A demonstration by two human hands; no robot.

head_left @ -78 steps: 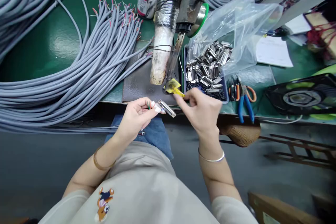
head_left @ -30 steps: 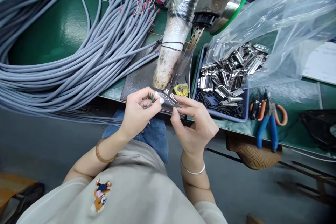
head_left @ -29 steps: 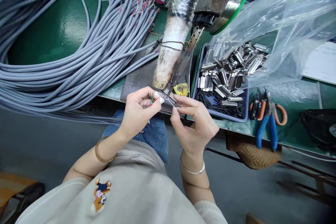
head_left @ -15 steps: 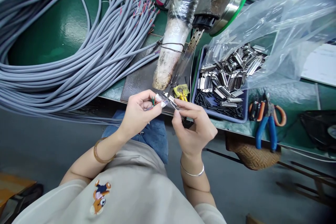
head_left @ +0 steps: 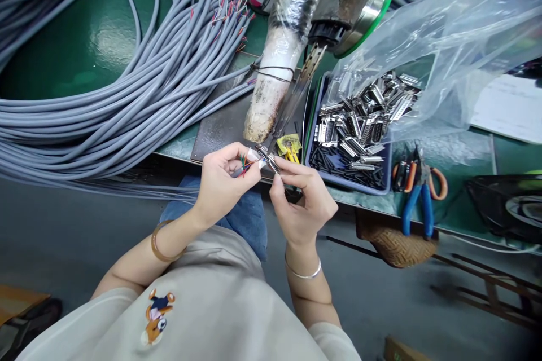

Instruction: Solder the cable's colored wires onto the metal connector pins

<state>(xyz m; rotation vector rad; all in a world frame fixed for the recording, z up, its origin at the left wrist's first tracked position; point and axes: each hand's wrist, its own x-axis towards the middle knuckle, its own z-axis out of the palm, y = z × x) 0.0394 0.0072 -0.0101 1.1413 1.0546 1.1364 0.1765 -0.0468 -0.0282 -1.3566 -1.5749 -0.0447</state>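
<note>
Over most of the left side of the green worktop (head_left: pixel 63 70) it's one big heap of grey cables (head_left: pixel 169 79), some drooping off the front edge. Soldering iron (head_left: pixel 311 62) points down near the middle of that edge, with a tray (head_left: pixel 387 166) of metal plugs (head_left: pixel 359 118) just right of it. Further right, blue pliers (head_left: pixel 410 206) poke past the edge. Left hand (head_left: pixel 226 183) and right hand (head_left: pixel 302 197) meet mid-edge at one plug (head_left: pixel 267 159): left's pinching thin coloured wires (head_left: pixel 244 163), right's fingertips touch the other end, can't tell if they're pinching.
</note>
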